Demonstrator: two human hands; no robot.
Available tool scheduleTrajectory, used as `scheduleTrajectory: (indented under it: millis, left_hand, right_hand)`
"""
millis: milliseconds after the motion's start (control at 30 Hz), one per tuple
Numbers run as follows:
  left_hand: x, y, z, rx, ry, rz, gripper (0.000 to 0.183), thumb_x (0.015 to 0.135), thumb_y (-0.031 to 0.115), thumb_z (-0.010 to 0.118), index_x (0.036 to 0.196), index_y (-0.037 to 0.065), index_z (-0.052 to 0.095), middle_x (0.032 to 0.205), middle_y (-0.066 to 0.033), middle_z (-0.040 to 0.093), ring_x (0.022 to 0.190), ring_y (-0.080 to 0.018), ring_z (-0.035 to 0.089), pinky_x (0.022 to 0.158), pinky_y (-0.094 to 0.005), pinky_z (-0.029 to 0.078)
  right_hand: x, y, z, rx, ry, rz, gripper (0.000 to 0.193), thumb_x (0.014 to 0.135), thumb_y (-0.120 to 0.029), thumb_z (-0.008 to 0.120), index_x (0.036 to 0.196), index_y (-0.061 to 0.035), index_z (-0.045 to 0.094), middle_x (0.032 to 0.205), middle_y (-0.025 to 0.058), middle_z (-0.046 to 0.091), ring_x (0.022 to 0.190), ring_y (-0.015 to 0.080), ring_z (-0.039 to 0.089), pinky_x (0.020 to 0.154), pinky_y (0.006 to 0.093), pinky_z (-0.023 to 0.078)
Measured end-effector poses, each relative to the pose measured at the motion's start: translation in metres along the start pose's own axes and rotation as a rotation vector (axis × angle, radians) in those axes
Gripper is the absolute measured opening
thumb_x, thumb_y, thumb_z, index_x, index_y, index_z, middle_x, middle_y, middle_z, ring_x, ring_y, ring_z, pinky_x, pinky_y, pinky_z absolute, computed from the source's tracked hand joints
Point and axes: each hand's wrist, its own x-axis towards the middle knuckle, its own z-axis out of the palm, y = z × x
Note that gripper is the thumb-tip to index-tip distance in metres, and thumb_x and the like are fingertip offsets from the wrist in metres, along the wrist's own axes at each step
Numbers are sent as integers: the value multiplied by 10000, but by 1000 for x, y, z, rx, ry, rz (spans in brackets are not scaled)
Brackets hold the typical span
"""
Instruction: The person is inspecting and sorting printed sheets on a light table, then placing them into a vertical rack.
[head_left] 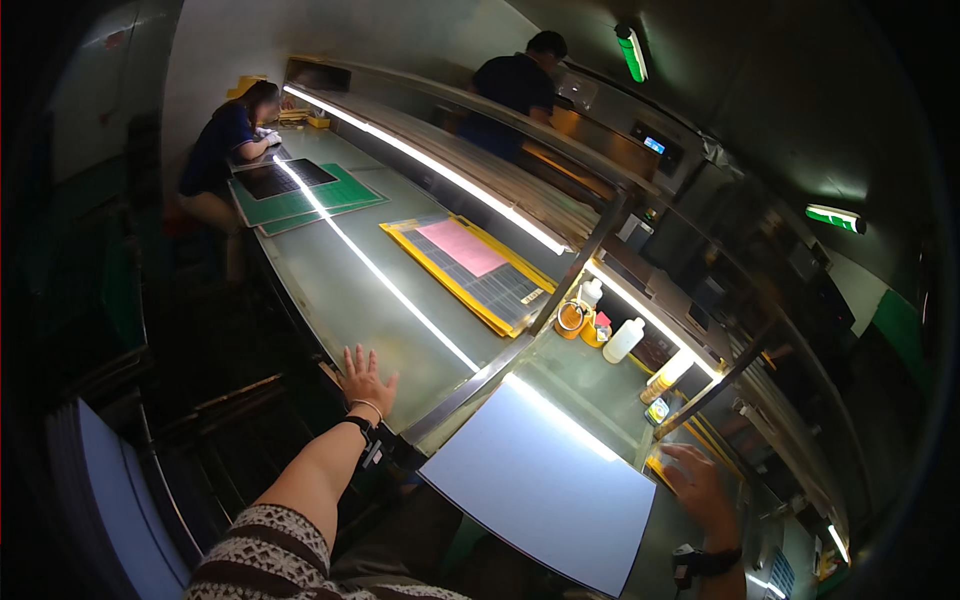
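Note:
My left hand (368, 384) lies at the near edge of the long glossy worktable (400, 290), fingers spread and holding nothing. A band-like device is strapped on that wrist. In front of me a large pale bluish-white sheet (545, 480) rests on the table, its near edge reaching past the table's edge. Beyond the sheet's right corner my right hand (702, 492) is raised, somewhat blurred, with loosely bent fingers apart and nothing visible in them.
A yellow-framed dark board (500, 315) carries a pink sheet (462, 247). White bottles (624, 341) and tape rolls (572, 318) stand under the lit shelf. Farther left, a person (222, 145) leans over green mats (345, 192); another person (508, 95) stands behind the shelf. Stacked panels (105, 500) stand lower left.

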Motion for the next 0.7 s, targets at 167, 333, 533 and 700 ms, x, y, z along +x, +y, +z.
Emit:
scheduleTrajectory:
  millis: [167, 333, 533, 700]
  left_hand:
    - [-3, -5, -2, 1, 19, -1, 708, 816, 519, 504, 1395, 138, 364, 1493, -92, 230, 1398, -301, 92, 1068, -561, 202]
    - [-5, -3, 11, -17, 51, 37, 704, 816, 525, 499, 1389, 135, 376, 1486, -94, 245, 1395, -306, 99, 1068, -551, 204]
    - [-6, -9, 17, -6, 66, 28, 701, 817, 523, 496, 1390, 137, 377, 1487, -95, 244, 1394, -310, 103, 1065, -539, 220]
    - [-3, -7, 17, -18, 86, 44, 702, 815, 525, 500, 1387, 135, 382, 1485, -99, 245, 1394, -313, 104, 1066, -539, 221]
  right_hand:
    - [51, -64, 48, 3, -259, -428, 317, 804, -169, 674, 1091, -49, 614, 1092, 160, 617, 1047, 318, 571, 918, 392, 450]
    - [88, -116, 88, 41, -450, -720, 326, 823, -203, 659, 1107, -55, 597, 1072, 135, 627, 1020, 294, 588, 884, 378, 472]
    - [149, -135, 117, 52, -466, -881, 293, 832, -197, 630, 1089, -60, 595, 956, 115, 635, 916, 288, 603, 789, 369, 492]
    - [215, -107, 130, -68, -300, -767, 267, 838, -228, 635, 1066, -90, 625, 938, 104, 645, 867, 288, 616, 770, 388, 494]
